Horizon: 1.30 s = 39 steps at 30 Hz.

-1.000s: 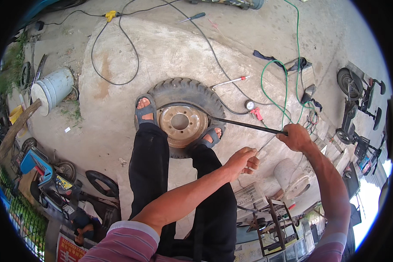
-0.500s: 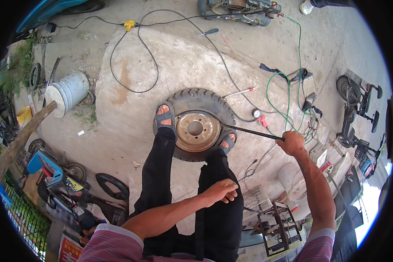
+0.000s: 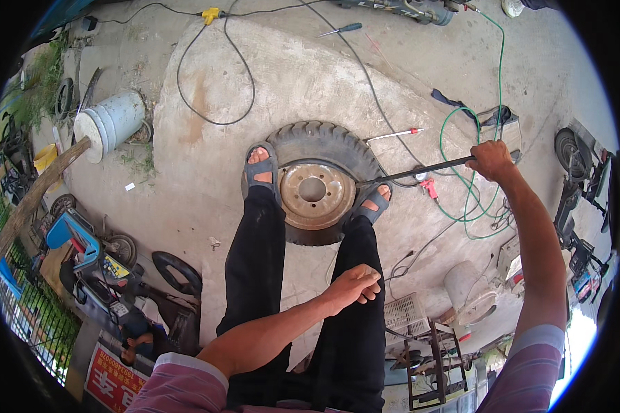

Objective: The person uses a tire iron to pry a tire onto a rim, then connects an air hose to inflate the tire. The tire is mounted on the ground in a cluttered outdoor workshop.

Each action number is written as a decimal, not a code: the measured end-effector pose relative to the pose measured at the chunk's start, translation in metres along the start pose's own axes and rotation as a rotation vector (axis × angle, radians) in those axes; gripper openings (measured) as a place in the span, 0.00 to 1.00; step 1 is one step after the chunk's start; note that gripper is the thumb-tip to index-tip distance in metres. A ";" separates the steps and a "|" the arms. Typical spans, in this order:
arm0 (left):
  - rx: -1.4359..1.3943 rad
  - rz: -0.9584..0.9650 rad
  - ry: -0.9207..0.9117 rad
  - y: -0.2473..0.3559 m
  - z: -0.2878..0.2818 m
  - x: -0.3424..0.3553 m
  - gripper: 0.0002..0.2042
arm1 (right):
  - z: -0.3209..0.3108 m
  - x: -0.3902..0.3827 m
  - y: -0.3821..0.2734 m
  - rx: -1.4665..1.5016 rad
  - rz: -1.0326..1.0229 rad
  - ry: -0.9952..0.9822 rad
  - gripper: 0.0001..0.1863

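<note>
My right hand (image 3: 493,161) is wrapped round the outer end of a long dark tyre lever (image 3: 424,169). The lever's other end meets the right edge of a rusty beige wheel rim (image 3: 298,204), where the rim sits inside a black treaded tyre (image 3: 320,141). The wheel lies flat on the concrete. My sandalled left foot (image 3: 260,165) and right foot (image 3: 374,201) press on the tyre on either side of the rim. Above my right thigh, my left hand (image 3: 355,284) hangs with curled fingers and nothing visible in it.
Beyond the tyre lie a red-tipped metal rod (image 3: 395,135), a screwdriver (image 3: 340,30) and a black cable with a yellow connector (image 3: 211,14). A red air gun (image 3: 429,188) and green hose (image 3: 501,89) are at right. A bucket (image 3: 110,127) lies at left.
My right hand has swung the lever's outer end away from me and to the right. My left hand stays curled above my thigh. The whole view has shifted slightly.
</note>
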State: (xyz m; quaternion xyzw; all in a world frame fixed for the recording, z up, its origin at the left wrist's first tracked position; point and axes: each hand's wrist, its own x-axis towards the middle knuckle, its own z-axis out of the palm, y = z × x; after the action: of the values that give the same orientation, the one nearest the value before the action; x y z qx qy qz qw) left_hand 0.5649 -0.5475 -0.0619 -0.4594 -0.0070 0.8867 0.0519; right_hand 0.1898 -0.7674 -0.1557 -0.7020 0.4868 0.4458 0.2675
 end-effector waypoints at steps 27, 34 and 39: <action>-0.137 0.113 0.016 0.024 -0.016 0.015 0.14 | -0.118 0.005 -0.134 0.010 -0.142 -0.490 0.14; -0.187 0.141 0.037 0.043 -0.036 0.000 0.14 | -0.118 0.094 -0.167 -0.345 -0.062 -0.201 0.12; -0.214 0.160 0.052 0.051 -0.046 -0.007 0.14 | 0.016 0.031 -0.103 -0.147 -0.046 0.040 0.05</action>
State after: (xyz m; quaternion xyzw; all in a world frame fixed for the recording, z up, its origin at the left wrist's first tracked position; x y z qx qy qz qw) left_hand 0.6017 -0.6005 -0.0860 -0.4844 -0.0635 0.8699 -0.0680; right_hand 0.2828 -0.7289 -0.1961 -0.7395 0.4418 0.4598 0.2157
